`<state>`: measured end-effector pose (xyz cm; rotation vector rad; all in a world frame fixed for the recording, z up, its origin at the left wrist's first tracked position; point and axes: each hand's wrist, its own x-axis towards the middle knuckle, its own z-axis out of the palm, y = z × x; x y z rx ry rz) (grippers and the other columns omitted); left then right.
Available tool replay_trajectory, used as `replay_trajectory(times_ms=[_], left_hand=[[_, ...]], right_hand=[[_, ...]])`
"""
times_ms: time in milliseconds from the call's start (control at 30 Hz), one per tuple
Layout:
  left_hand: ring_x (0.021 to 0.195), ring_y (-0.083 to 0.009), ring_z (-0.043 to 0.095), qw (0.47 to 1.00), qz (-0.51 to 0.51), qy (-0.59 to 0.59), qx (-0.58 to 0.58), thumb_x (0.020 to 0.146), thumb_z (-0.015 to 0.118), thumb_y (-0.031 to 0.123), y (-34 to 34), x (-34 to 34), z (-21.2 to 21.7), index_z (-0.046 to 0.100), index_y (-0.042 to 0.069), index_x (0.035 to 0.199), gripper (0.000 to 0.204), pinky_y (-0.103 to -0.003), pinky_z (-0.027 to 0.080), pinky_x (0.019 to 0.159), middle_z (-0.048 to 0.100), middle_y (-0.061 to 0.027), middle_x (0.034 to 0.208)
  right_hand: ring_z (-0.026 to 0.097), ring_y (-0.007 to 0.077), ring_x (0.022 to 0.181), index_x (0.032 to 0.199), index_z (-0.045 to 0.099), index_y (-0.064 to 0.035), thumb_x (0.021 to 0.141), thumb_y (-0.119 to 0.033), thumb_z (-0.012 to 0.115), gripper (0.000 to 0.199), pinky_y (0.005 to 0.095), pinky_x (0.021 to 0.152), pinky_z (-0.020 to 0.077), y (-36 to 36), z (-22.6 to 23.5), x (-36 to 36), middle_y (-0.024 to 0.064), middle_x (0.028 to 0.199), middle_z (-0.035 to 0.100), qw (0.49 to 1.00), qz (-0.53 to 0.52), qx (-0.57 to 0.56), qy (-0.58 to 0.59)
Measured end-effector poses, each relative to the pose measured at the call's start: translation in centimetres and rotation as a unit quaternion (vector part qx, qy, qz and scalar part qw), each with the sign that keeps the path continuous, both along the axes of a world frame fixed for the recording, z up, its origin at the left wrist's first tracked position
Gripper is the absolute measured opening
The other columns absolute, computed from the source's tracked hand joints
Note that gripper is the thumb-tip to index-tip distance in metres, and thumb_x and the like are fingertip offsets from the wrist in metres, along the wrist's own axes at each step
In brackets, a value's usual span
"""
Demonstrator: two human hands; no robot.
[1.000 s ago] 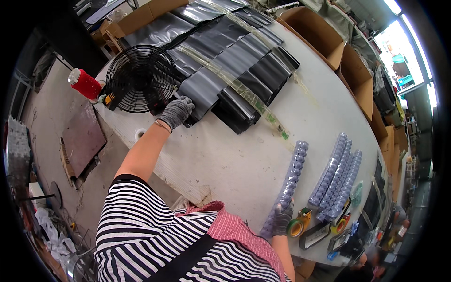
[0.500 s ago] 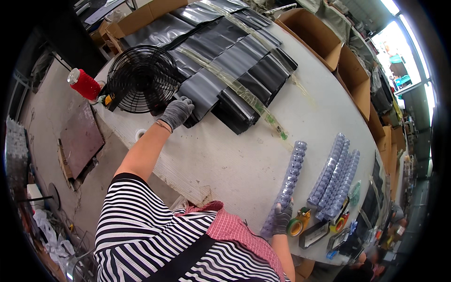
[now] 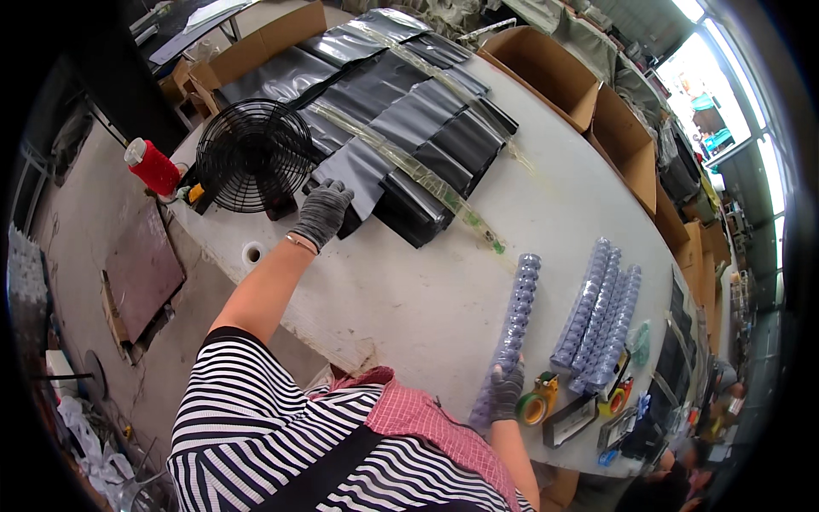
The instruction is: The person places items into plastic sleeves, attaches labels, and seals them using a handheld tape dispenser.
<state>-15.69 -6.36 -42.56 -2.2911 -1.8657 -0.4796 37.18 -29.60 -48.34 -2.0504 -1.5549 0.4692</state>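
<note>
My left hand [image 3: 324,211], in a grey glove, is closed on the near edge of a dark grey plastic bag [image 3: 354,177]. That bag lies at the front of overlapping black and grey bags [image 3: 426,111], which strips of clear tape cross. My right hand [image 3: 508,391], in a grey glove with bare fingertips, grips the lower part of a long, bumpy, bluish tube [image 3: 518,316] in clear wrap, lying on the table. Several similar tubes [image 3: 610,307] lie together to its right.
A black fan [image 3: 254,155] stands beside my left hand, with a red thread cone [image 3: 153,167] beyond it. A small white roll [image 3: 253,253] sits at the table edge. Tape dispensers [image 3: 537,401] lie right of my right hand. Open cardboard boxes [image 3: 627,145] line the far side.
The front bag's edge at my left hand looks lifted a little and catches more light. My right hand stays on the tube. The whole view has shifted slightly.
</note>
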Motion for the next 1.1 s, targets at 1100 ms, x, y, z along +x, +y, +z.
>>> replay_trajectory(times_ms=[1100], left_hand=[[0.088, -0.0292, 0.069, 0.888, -0.243, -0.1, 0.377, 0.091, 0.058, 0.005, -7.4, 20.5, 46.3, 0.061, 0.007, 0.109, 0.019, -0.036, 0.056, 0.076, 0.068, -0.0149, 0.097]], right_hand=[[0.062, 0.0254, 0.105, 0.134, 0.051, -0.0041, 0.069, -0.019, 0.08, 0.073, 0.0332, 0.095, 0.0484, 18.4, 22.6, -9.6, 0.0166, 0.114, 0.065, 0.943, 0.297, -0.085, 0.122]])
